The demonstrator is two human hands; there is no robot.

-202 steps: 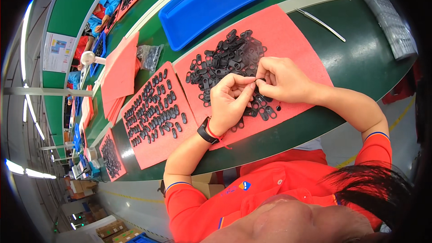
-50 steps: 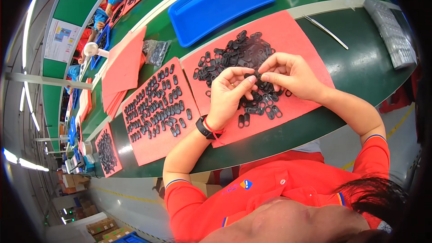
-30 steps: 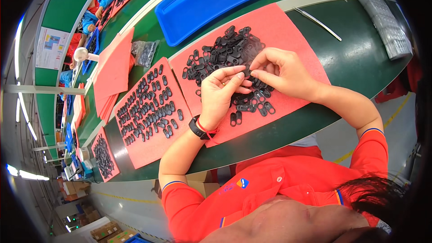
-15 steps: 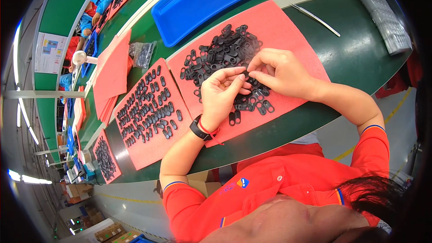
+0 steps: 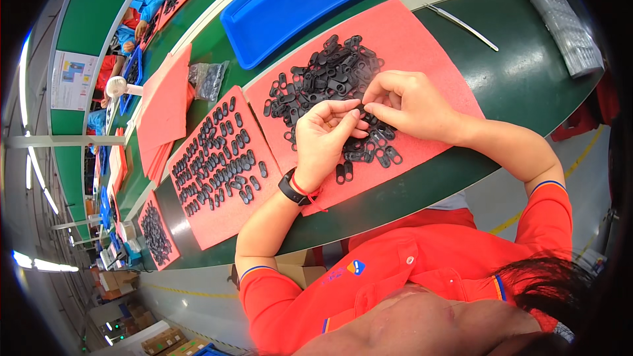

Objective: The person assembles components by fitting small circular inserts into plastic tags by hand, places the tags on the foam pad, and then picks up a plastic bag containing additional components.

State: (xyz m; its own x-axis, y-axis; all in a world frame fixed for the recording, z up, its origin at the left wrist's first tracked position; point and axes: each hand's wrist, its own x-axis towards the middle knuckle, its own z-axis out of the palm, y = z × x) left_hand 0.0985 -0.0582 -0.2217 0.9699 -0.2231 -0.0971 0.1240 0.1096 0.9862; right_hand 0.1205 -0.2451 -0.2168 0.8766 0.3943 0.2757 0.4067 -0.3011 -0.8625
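Over a pink foam sheet [image 5: 438,59], my left hand [image 5: 324,137] and my right hand [image 5: 414,107] meet fingertip to fingertip. Both are closed in a pinch on a small black part [image 5: 361,108], mostly covered by the fingers. Beneath and beyond them spreads a heap of loose black oval parts [image 5: 323,69] with holes in them. A few of these lie nearer me, below the hands. To the left, a second pink foam sheet [image 5: 210,234] carries black oval pieces [image 5: 227,170] laid out in rough rows.
Beyond the heap stands a blue tray [image 5: 264,20]. A white pen-like tool [image 5: 461,26] and clear plastic packaging [image 5: 560,23] lie at right. Stacked pink sheets [image 5: 161,105], a bag of parts [image 5: 208,80] and a small fan [image 5: 117,86] are at left. Co-workers [image 5: 148,0] sit further off.
Almost nothing differs. Both hands keep the same pinch in the same place, and the whole view has shifted very slightly.
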